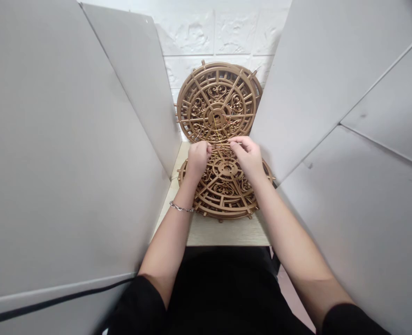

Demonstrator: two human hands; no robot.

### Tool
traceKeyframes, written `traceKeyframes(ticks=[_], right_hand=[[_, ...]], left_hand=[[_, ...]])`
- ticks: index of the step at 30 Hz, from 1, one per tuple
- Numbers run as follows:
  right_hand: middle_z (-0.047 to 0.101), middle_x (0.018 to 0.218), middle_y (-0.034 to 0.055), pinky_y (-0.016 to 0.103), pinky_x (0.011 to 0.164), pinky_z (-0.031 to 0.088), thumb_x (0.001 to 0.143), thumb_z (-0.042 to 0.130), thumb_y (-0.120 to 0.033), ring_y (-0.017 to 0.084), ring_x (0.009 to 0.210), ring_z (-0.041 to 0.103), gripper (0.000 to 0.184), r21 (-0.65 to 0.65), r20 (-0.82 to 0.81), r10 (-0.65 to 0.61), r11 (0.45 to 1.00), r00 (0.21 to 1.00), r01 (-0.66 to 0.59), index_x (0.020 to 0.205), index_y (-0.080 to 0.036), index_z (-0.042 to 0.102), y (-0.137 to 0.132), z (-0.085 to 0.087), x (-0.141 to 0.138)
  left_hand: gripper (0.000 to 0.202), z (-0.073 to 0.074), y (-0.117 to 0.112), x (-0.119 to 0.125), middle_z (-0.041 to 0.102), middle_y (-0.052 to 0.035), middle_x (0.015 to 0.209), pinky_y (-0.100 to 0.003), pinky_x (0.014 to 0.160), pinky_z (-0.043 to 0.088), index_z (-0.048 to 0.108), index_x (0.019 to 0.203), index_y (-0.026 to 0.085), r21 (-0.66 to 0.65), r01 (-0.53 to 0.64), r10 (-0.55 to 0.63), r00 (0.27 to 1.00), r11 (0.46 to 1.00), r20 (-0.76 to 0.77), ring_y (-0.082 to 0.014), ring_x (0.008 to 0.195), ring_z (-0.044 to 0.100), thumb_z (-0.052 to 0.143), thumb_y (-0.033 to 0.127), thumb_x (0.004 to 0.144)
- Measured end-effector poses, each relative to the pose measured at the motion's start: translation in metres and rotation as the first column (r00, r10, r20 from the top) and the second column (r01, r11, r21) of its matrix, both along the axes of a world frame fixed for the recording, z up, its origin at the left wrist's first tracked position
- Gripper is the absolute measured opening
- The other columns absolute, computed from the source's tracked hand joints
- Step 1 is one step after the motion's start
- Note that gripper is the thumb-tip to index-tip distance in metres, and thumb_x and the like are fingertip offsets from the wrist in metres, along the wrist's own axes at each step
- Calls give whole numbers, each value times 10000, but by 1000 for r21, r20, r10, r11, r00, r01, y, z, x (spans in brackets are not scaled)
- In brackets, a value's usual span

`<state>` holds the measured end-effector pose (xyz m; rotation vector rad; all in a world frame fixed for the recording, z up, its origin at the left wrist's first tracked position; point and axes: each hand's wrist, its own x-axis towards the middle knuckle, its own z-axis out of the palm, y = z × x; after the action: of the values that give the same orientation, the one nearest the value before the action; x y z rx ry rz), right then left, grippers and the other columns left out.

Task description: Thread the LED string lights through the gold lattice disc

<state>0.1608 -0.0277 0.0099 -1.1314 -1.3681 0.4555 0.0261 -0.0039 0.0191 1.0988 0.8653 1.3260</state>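
Observation:
Round gold openwork discs with spokes and scrollwork are in two stacks. The upright stack (218, 70) leans at the back, and the flat stack (226, 211) lies on the tabletop in front. My left hand (198, 160) is closed at the left, where the two stacks meet. Across from it, my right hand (248, 157) is closed in a pinch, its thumb and index fingertips together. What either hand holds is too small or hidden to make out. A thin yellow strand (217, 129) runs down from the upright disc's hub towards the space between my hands.
Pale wooden tabletop (228, 235) shows along the front. Grey panels (122, 93) rise close on the left, and more grey panels (317, 83) stand on the right. Behind is a white brick-patterned wall (235, 32). A black cable (52, 301) crosses the lower left.

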Motion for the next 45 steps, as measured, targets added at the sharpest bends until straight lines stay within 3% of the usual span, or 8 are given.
traceKeyframes(ticks=[5,12,17,24,29,35,40,45], right_hand=[[497,534,4,266,621,379,816,392,-425,112,568,473,445,-125,413,-16,989,911,74,461,-175,491,-1,-2,5],[649,836,56,278,662,378,711,555,-359,165,758,543,218,-268,726,105,953,680,140,781,-207,694,0,-9,1],[664,720,30,259,640,386,734,530,-299,133,664,551,203,-355,652,226,934,724,28,712,-182,695,1,-7,7],[643,692,13,248,613,382,748,504,-257,113,627,526,192,-250,584,187,967,790,-44,724,-175,676,-1,-2,12],[632,761,34,277,685,407,739,531,-237,130,684,524,266,-186,643,231,972,730,-143,957,-187,675,2,-10,3],[617,738,26,309,692,419,755,519,-274,143,654,522,522,-201,643,224,972,732,-121,1270,-212,460,0,-15,-2],[604,673,28,301,657,402,735,538,-295,137,615,503,235,-270,656,195,963,729,-15,908,-197,663,-1,-12,0],[580,738,28,286,728,393,757,497,-240,131,719,503,157,-202,552,176,977,815,-74,673,-168,609,4,-7,7]], left_hand=[[228,2,8,-11,242,78,367,-181,345,104,367,546,180,-139,-30,64,967,990,245,-31,286,192,377,226,769],[194,-5,18,-25,210,82,349,-192,318,119,351,547,192,-260,133,-2,894,956,448,-52,256,182,350,268,726],[175,-7,20,-27,211,74,351,-184,306,130,346,534,189,-286,199,-17,845,937,534,-57,261,198,349,254,696],[171,-10,23,-28,221,71,344,-185,301,120,347,526,186,-301,222,-15,828,927,561,-58,256,198,353,238,689],[178,-9,22,-28,229,71,342,-181,301,134,353,531,185,-295,233,-38,838,926,545,-57,256,208,343,235,702],[176,-8,19,-22,234,74,353,-186,299,142,372,546,185,-258,283,-134,870,924,474,-58,253,209,344,233,713],[166,-10,19,-19,235,76,355,-185,301,132,378,553,183,-270,306,-162,879,913,448,-58,255,210,338,231,707],[174,-11,22,-22,237,74,359,-192,302,148,359,541,187,-273,283,-131,875,919,467,-61,258,215,339,238,706]])
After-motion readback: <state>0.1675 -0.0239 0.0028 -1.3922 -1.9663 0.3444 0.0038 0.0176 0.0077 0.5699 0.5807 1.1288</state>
